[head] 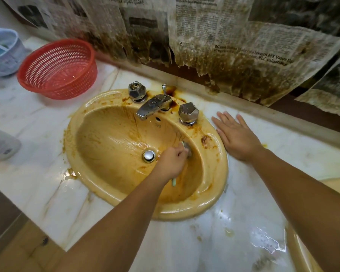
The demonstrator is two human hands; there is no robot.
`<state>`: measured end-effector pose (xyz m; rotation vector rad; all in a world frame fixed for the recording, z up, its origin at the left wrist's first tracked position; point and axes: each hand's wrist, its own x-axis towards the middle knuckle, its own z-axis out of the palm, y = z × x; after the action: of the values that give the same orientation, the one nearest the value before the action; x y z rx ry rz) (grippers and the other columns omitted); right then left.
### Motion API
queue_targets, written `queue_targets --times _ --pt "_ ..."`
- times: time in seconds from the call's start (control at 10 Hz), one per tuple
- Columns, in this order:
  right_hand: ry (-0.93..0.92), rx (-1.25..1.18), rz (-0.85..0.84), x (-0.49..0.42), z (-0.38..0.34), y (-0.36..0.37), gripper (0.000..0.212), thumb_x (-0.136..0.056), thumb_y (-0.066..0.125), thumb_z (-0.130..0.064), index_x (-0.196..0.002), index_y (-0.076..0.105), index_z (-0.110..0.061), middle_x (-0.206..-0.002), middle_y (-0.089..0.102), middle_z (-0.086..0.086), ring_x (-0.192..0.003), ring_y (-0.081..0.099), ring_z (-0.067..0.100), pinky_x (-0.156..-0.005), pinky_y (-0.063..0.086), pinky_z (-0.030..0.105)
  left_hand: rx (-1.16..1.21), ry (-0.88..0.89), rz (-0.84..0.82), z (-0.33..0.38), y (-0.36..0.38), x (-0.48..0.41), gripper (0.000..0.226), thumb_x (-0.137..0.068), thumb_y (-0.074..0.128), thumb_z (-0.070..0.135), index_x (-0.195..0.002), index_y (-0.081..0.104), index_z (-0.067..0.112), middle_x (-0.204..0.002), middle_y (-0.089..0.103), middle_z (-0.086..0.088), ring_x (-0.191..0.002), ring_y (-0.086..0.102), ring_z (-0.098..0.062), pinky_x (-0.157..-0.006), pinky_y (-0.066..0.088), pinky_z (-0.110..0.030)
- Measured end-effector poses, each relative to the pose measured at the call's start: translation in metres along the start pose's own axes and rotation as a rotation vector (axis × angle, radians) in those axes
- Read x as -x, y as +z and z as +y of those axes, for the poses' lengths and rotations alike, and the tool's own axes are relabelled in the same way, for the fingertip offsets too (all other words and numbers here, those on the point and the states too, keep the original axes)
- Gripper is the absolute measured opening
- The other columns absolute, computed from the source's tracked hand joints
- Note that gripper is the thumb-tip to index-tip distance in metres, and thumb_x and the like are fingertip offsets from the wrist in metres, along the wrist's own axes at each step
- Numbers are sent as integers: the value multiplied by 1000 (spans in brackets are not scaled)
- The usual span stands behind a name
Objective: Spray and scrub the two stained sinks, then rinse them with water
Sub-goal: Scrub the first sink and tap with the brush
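Head view shows my left hand (171,163), its grip curled round a green-handled brush (187,149) whose working end is against the sink (110,146) wall at 3 o'clock of the drain (149,156); my right hand (238,138) lies flat and open on the wet surface (234,222). I judge the brush light, stiff and slippery, best held mid-handle. Its head is blurred, and the second sink (338,187) is cut off at 4 o'clock.
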<state>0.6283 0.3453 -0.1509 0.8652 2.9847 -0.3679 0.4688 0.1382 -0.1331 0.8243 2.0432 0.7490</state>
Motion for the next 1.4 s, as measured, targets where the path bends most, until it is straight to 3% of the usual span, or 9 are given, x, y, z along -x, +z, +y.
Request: queue_targets --times 0.2,0.4,0.6,0.7,0.9,1.0,1.1,1.2,1.4 --pt "17 20 24 0 0 4 54 -112 13 -43 -164 17 -30 -172 12 -5 -158 0 8 -129 -4 42 -294 -228 -143 -20 14 14 39 -108 41 30 -104 66 0 -102 69 -21 -95 64 -36 -72 39 -30" --pt "21 29 32 0 0 4 54 -111 13 -43 -164 16 -31 -172 12 -6 -158 -1 7 -129 -4 40 192 -49 178 14 10 -10 37 -106 45 34 -76 59 18 -52 47 2 -50 47 -20 -51 37 -30" --pt "16 24 42 1 0 3 57 -110 8 -46 -164 18 -31 -172 14 -6 -158 1 7 -129 -2 42 -723 -161 -211 -64 8 -11 21 -100 44 13 -111 61 8 -119 67 -14 -108 64 -33 -82 47 -36" --pt "23 24 45 2 -1 4 54 -111 13 -43 -164 18 -31 -172 13 -6 -158 1 7 -129 -2 42 -822 -216 -254 -68 -7 -24 21 -97 46 8 -112 60 7 -122 65 -12 -107 66 -31 -77 49 -37" --pt "15 22 47 2 1 4 59 -108 6 -47 -164 18 -31 -171 14 -7 -158 2 6 -129 -1 42 -468 -44 -140 -51 14 -16 39 -109 42 29 -133 58 3 -99 67 -15 -102 63 -35 -75 41 -34" --pt "17 18 54 3 0 4 58 -109 8 -47 -164 18 -32 -171 13 -8 -158 2 6 -129 -2 42 -613 -199 -72 -76 -9 -29 34 -106 40 20 -135 49 5 -128 62 -16 -116 61 -35 -90 47 -37" --pt "24 12 59 3 0 4 54 -111 13 -44 -164 18 -32 -171 13 -8 -158 2 6 -129 -2 41 -579 -220 42 -71 -9 -41 40 -103 44 18 -142 43 8 -129 61 -16 -115 61 -35 -85 50 -39" --pt "23 16 57 2 0 4 54 -111 13 -44 -164 18 -32 -171 13 -9 -157 2 5 -129 -1 42 -576 -50 -98 -63 7 -37 49 -108 36 25 -152 31 4 -121 66 -21 -110 61 -39 -78 45 -40" --pt "21 16 60 2 0 4 54 -111 14 -44 -164 19 -32 -171 14 -8 -157 2 5 -129 -1 42 -584 -295 -64 -52 -6 -29 30 -104 41 11 -128 56 2 -127 63 -17 -115 63 -34 -87 52 -39"
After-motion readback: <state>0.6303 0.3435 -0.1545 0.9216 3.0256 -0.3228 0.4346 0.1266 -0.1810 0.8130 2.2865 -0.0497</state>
